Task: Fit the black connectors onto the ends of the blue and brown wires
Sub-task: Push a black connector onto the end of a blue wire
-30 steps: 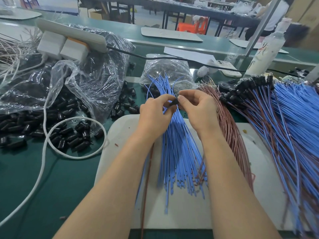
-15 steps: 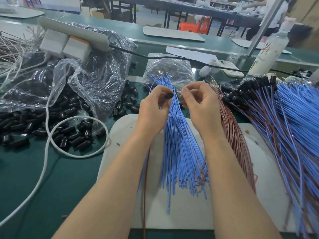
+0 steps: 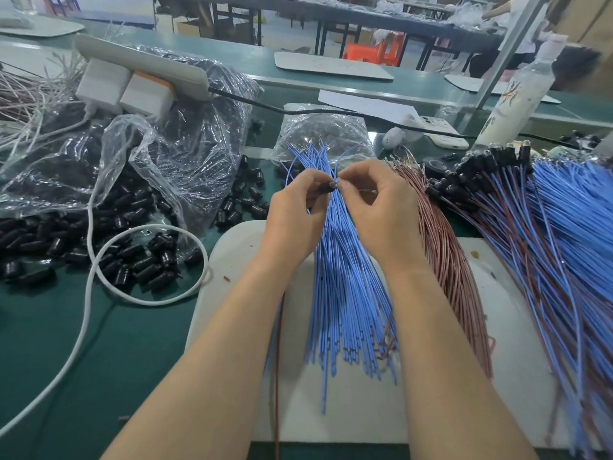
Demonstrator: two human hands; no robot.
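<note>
My left hand (image 3: 295,214) pinches a small black connector (image 3: 326,187) above the bundle of loose blue wires (image 3: 345,293). My right hand (image 3: 378,207) pinches a thin wire end right against the connector's tip; which colour that wire is I cannot tell. A brown wire (image 3: 277,376) hangs down below my left wrist. The bundle of brown wires (image 3: 444,254) lies to the right of the blue one on the white board (image 3: 348,410). Loose black connectors (image 3: 132,257) lie spread on the green table at left.
A pile of blue and brown wires with black connectors fitted (image 3: 530,220) lies at right. Clear plastic bags (image 3: 185,154) of connectors, a white power strip (image 3: 142,64) and a looping white cable (image 3: 89,293) occupy the left. A white bottle (image 3: 517,94) stands at back right.
My hands came together at first, drew slightly apart with the connector showing in my left fingers, and have now closed together again, the right fingertips at the connector's tip.
</note>
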